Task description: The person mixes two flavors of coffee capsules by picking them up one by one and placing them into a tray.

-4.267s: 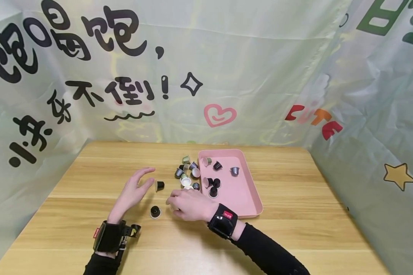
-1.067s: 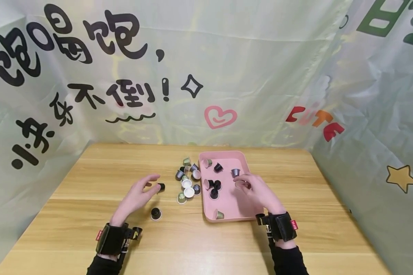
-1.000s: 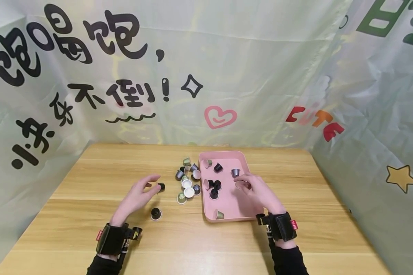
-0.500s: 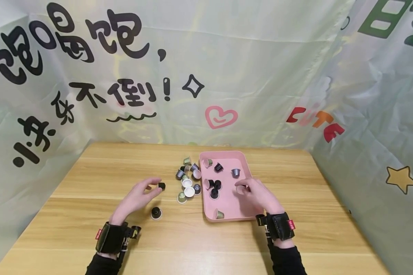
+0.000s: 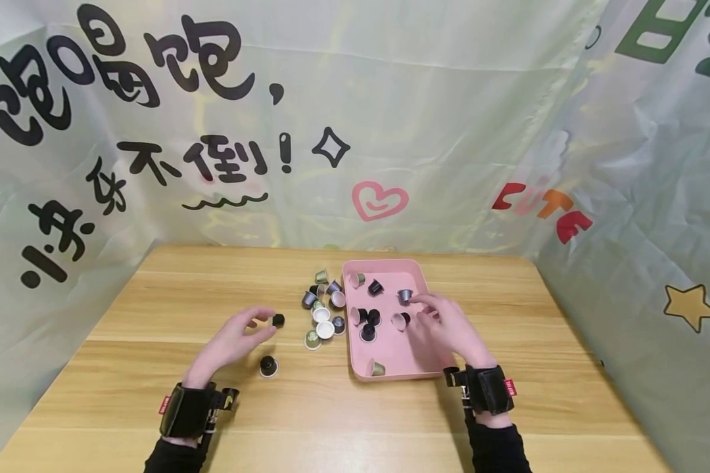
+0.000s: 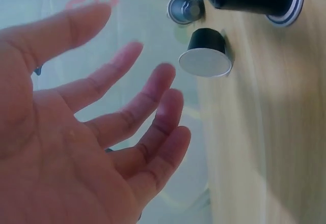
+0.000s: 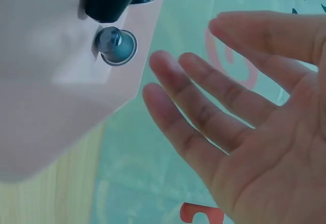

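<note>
My left hand [image 5: 236, 338] hovers over the table with its fingers apart and nothing in it. A black coffee capsule [image 5: 279, 320] lies just beyond its fingertips, and a second black coffee capsule with a pale rim [image 5: 268, 366] stands nearer to me. Over the right side of the pink tray [image 5: 414, 358] is my right hand [image 5: 449, 328], palm bare in the right wrist view. Just left of its fingertips a black coffee capsule lies on its side, pale lid [image 5: 398, 321] facing left. A grey-blue capsule [image 5: 405, 296] sits behind these fingertips.
Several mixed capsules [image 5: 325, 330] are heaped against the tray's left side. Inside the tray lie more, among them a black one [image 5: 368, 333] and a green one [image 5: 377, 368]. A printed cloth [image 5: 449, 131] hangs behind the wooden table [image 5: 331, 427].
My right hand carried a capsule from the table into the tray, let go of it and drew slightly right. A green capsule also came into the tray's front. My left hand shifted little.
</note>
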A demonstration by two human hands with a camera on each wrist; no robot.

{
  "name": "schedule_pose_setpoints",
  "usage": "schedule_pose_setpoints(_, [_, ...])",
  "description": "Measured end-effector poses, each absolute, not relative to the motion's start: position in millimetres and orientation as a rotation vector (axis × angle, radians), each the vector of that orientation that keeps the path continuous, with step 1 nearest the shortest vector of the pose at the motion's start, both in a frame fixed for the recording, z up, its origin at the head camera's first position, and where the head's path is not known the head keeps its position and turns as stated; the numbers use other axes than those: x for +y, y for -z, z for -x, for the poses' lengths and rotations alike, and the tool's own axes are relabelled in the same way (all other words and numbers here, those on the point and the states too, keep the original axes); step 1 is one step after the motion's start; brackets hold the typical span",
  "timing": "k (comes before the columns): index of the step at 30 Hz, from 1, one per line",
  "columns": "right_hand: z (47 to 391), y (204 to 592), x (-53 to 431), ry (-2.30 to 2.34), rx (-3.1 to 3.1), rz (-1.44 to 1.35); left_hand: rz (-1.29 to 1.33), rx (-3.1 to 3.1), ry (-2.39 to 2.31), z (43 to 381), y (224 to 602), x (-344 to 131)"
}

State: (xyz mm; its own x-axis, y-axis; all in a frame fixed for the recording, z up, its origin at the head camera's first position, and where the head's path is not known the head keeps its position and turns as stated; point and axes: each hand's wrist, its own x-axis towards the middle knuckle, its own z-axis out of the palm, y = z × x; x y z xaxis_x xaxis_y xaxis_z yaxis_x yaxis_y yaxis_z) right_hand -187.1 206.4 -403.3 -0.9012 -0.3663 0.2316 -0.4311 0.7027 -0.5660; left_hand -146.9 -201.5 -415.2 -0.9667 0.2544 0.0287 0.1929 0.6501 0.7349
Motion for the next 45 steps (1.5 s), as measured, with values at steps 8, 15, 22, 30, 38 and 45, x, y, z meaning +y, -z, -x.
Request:
schedule_pose_setpoints(8, [189,400,210,-0.982,-2.729,-0.595,-0.415,2.745,-1.203,144,411,-206])
schedule_pose_setpoints(15, [188,402,215,-1.008,-2.684,-0.564,-0.532,2.680,-1.113,143,412,-210])
schedule_pose_setpoints(22, [188,401,216,-1.033,-2.683,-0.554,-0.565,2.618,-1.083,143,413,-207])
schedule_pose_setpoints(30, [189,397,217,-1.121,-2.608,-0.507,-0.502,2.590,-1.054,142,414,-204])
schedule_pose_setpoints(38, [189,397,217,-1.113,-2.596,-0.514,-0.475,2.562,-0.999,140,414,-202])
schedule_pose_setpoints(45, [190,398,217,-1.089,-2.617,-0.515,-0.449,2.549,-1.000,139,415,-200])
